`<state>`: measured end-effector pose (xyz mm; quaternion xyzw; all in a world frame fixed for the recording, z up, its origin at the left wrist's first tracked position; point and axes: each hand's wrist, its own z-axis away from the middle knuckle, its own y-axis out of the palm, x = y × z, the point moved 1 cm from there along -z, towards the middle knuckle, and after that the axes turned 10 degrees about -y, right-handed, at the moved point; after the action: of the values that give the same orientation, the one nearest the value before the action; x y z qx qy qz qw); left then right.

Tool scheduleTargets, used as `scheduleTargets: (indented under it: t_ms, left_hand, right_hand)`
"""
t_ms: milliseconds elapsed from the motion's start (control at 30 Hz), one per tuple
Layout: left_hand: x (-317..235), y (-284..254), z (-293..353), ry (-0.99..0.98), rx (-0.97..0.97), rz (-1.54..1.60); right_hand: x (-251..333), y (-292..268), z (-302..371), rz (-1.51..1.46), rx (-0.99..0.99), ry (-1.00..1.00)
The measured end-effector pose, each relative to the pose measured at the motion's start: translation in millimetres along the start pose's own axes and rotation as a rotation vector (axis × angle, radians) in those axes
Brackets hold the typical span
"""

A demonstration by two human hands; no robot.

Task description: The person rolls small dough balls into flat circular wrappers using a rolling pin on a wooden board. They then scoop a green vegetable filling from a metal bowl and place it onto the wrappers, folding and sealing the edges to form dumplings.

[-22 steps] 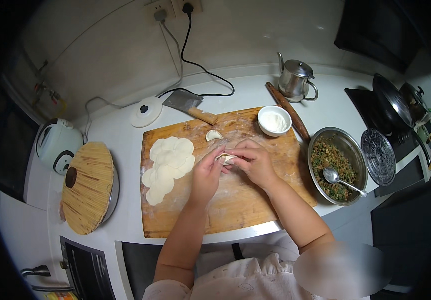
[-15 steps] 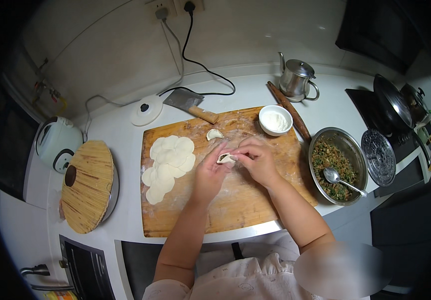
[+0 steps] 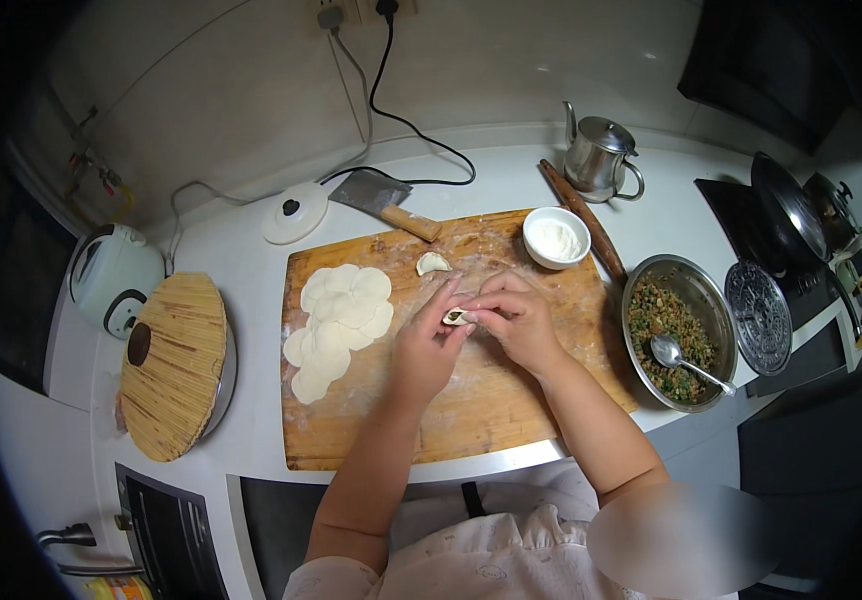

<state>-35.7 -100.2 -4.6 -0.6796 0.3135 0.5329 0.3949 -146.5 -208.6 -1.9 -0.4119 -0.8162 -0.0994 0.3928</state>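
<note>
Over the wooden cutting board [image 3: 471, 410], my left hand [image 3: 423, 345] and my right hand [image 3: 517, 322] meet on one small dumpling [image 3: 454, 317]. Its white wrapper is pinched between the fingertips of both hands, and dark filling shows at its open end. A finished folded dumpling [image 3: 432, 263] lies on the board just beyond my hands. A pile of several round white wrappers [image 3: 339, 325] lies on the board's left part, next to my left hand.
A metal bowl of green and brown filling [image 3: 678, 330] with a spoon [image 3: 686, 359] stands right of the board. A small white bowl of flour [image 3: 556, 238], a rolling pin [image 3: 581, 218], a cleaver [image 3: 383, 200], a kettle [image 3: 601, 155] and a round woven tray [image 3: 173, 365] surround it.
Both hands stay together on the dumpling over the board. The fingers have shifted slightly along its edge, and the filling now shows at one end.
</note>
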Motion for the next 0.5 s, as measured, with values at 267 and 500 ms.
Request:
scheduleTargets:
  t_ms: [267,500]
  left_hand:
    - [4,2,-2,-0.199,0.092,0.362]
    - [2,4,0,-0.242,0.124,0.428]
  right_hand:
    - [0,1,0,-0.108,-0.079,0.121]
    - [6,0,-2,0.022,-0.016,0.040]
